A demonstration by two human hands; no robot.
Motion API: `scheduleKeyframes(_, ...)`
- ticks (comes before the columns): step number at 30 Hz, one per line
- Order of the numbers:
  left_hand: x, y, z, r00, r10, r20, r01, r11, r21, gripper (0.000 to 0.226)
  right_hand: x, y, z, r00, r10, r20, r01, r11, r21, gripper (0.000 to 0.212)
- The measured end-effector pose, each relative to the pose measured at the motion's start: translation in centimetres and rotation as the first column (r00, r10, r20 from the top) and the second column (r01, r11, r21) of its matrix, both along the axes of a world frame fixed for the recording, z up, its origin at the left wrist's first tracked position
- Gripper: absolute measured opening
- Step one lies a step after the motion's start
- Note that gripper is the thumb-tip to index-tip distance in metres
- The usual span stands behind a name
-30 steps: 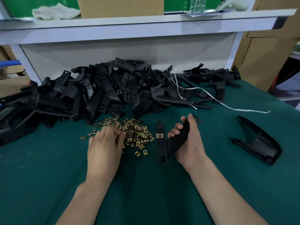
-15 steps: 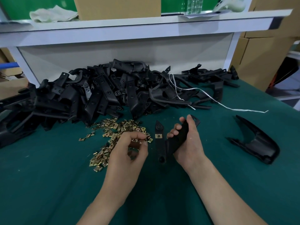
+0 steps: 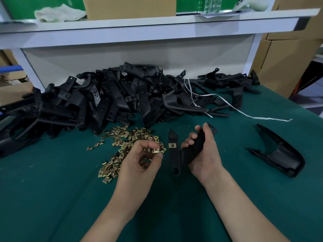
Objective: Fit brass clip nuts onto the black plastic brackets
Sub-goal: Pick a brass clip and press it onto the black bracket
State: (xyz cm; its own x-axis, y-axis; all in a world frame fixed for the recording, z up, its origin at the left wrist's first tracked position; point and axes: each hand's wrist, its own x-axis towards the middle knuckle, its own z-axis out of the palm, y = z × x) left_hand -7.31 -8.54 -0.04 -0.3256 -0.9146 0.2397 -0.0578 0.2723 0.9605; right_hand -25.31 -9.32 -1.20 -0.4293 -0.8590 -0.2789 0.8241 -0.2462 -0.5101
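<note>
While right hand (image 3: 206,154) grips a black bracket (image 3: 174,158) — brass nut (image 3: 172,145) fitted — left hand (image 3: 138,166) pinches a loose nut (image 3: 156,151)

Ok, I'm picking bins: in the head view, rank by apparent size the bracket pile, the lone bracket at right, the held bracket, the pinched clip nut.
1. bracket pile.
2 and 3, unranked: lone bracket and held bracket look alike; the right hand hides part of the held one.
4. clip nut in the left hand.

Bracket pile (image 3: 104,103) beyond left edge
</note>
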Motion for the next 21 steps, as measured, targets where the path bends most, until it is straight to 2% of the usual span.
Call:
scheduleKeyframes(6, -0.12, -0.01, -0.03, 1.0, 0.0, -0.006, 0.0, 1.0, -0.001, 0.031, 0.0, 0.01, 0.12, 1.0, -0.002, -0.001, 0.002, 1.0, -0.001, 0.026)
scheduleKeyframes(17, -0.16, 0.41, 0.37, 0.998, 0.018, 0.053, -0.017, 1.0, -0.016, 0.029, -0.09, -0.14, -0.07, 1.0, -0.002, 0.002, 0.002, 1.0, -0.004, 0.026)
scheduleKeyframes(21, -0.24, 0.43, 0.31, 0.997, 0.023, 0.073, -0.021, 0.999, -0.031, 0.018, -0.11, -0.15, -0.08, 1.0, -0.001, 0.003, 0.001, 1.0, -0.001, 0.026)
